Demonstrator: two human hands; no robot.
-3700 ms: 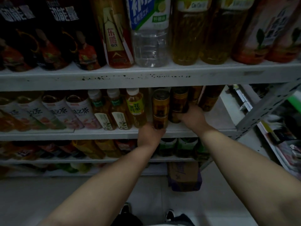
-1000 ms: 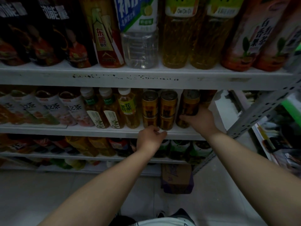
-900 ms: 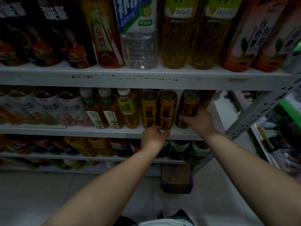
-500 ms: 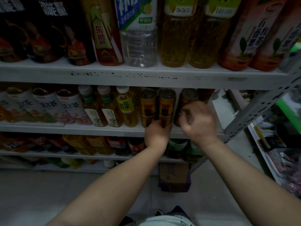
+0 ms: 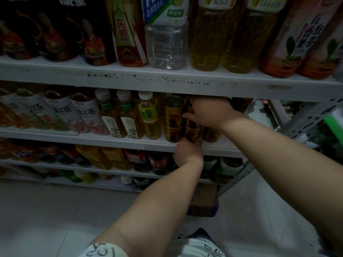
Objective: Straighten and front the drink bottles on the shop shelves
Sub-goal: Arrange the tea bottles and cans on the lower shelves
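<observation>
Dim white metal shop shelves [image 5: 148,80] fill the wall. On the middle shelf, amber plastic tea bottles [image 5: 130,117] at 9 o'clock already face front. The right hand [image 5: 207,112] grips the top of a 2-high stack of gold tin cans [image 5: 192,133], and the left hand [image 5: 188,151] holds its base. The lower rows look unsorted.

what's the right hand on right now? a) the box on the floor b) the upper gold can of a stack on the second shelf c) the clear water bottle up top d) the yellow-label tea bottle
b: the right hand curls round the upper gold can, the left hand at the lower gold can's base.
</observation>
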